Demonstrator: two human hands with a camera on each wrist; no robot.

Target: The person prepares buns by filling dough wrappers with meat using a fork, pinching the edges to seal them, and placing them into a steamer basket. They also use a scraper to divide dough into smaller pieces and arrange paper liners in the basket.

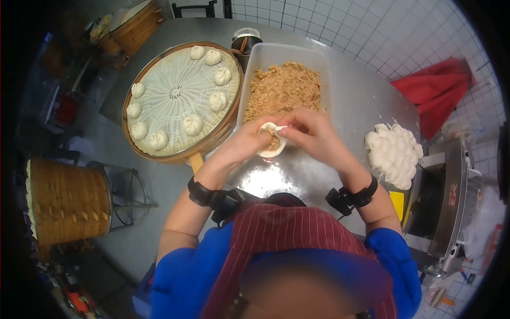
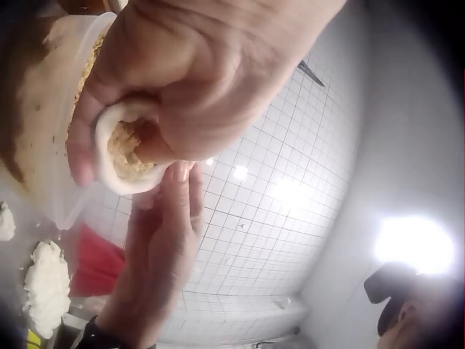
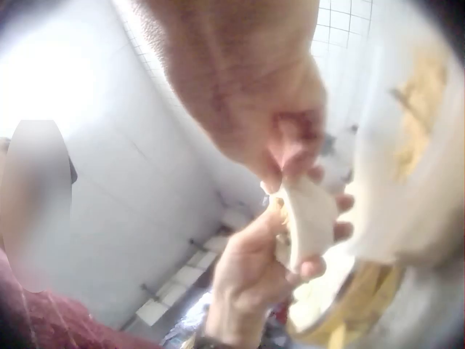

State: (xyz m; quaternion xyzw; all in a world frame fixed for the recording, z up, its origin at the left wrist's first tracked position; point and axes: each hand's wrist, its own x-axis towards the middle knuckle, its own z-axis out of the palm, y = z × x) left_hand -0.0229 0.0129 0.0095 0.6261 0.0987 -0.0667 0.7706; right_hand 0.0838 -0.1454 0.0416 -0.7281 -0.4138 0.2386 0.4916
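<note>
A round dough wrapper (image 1: 268,153) with brown filling (image 2: 128,151) inside is held above the steel table. My left hand (image 1: 245,142) cups it, the thumb pressing on the filling and the fingers round the outside; in the right wrist view those fingertips show behind the wrapper (image 3: 311,222). My right hand (image 1: 312,134) pinches the wrapper's edge between thumb and forefinger, drawing out a small tip of dough. In the left wrist view my right hand (image 2: 163,247) is partly hidden behind the wrapper and my left hand (image 2: 196,73).
A tub (image 1: 325,80) of filling stands just beyond my hands. At the left, a round steamer (image 1: 175,151) holds several pleated buns (image 1: 192,125). Dough pieces (image 1: 394,155) lie in a heap at the right, near a machine (image 1: 443,186). A dark jar (image 1: 246,42) stands behind.
</note>
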